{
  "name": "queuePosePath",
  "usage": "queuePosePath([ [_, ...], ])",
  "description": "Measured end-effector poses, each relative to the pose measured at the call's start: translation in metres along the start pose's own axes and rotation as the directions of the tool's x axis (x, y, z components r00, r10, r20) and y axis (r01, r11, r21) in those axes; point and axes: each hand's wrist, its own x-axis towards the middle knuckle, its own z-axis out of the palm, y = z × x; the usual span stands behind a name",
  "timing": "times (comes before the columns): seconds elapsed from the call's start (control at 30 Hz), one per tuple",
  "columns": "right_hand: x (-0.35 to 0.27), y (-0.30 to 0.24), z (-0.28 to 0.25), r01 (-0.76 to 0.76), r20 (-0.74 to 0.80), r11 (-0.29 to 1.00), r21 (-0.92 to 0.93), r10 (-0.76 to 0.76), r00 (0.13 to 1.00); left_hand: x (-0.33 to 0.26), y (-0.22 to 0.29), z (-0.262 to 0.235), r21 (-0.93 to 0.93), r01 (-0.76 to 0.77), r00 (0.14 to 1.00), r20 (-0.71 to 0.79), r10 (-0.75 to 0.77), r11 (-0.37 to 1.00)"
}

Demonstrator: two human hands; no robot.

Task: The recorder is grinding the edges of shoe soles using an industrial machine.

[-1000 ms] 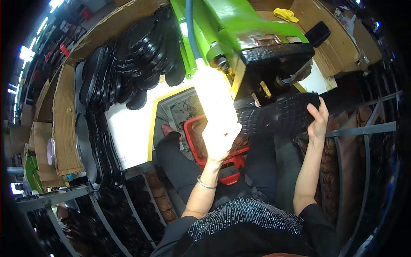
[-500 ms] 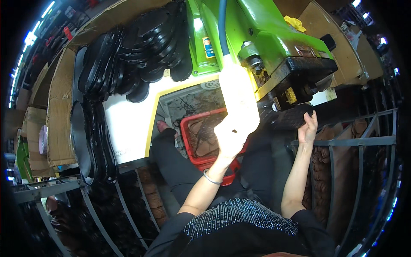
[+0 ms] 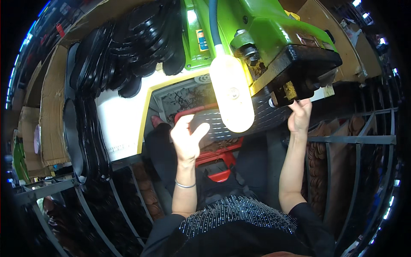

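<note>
The left grip point(image 3: 186, 139) pinches one end of a black ridged sole point(image 3: 267, 115); the right grip point(image 3: 300, 118) curls at the other, though whether it pinches I cannot tell. Spanning both grips beneath the green machine point(image 3: 282, 32), the sole is probably steadied from each end. A lit lamp point(image 3: 231, 92) hangs between the grips, likely for visibility. Stacked soles point(image 3: 147, 40) lie beyond the left grip, seemingly within reach.

sole point(image 3: 267, 115) under lamp point(image 3: 233, 98) | stacked soles point(image 3: 150, 38) left of machine point(image 3: 278, 34)
</note>
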Motion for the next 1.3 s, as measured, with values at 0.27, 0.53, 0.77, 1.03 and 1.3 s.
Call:
queuePosePath([
  [0.27,-0.034,0.015,0.051,-0.053,0.036,0.998,-0.023,0.054,0.998,-0.017,0.001,-0.058,-0.066,0.144,0.980,-0.126,-0.151,0.987],
  [0.53,-0.045,0.016,0.078,0.195,0.239,0.942,-0.274,-0.130,0.962,-0.044,-0.046,-0.120,0.197,0.466,0.848,0.179,-0.499,0.862],
  [0.77,-0.054,0.025,0.070,0.107,0.187,0.918,-0.381,-0.037,0.982,0.000,-0.020,0.039,0.351,0.091,0.922,0.324,-0.212,0.932],
  [1.03,-0.172,0.109,-0.056,-0.634,0.287,0.743,-0.216,0.669,0.686,-0.025,-0.075,0.051,0.446,-0.118,0.991,0.116,0.073,0.887],
  [1.3,-0.131,0.049,-0.080,-0.328,-0.194,0.929,0.173,0.358,0.913,-0.015,-0.024,0.050,0.413,-0.226,0.973,0.136,0.185,0.882],
])
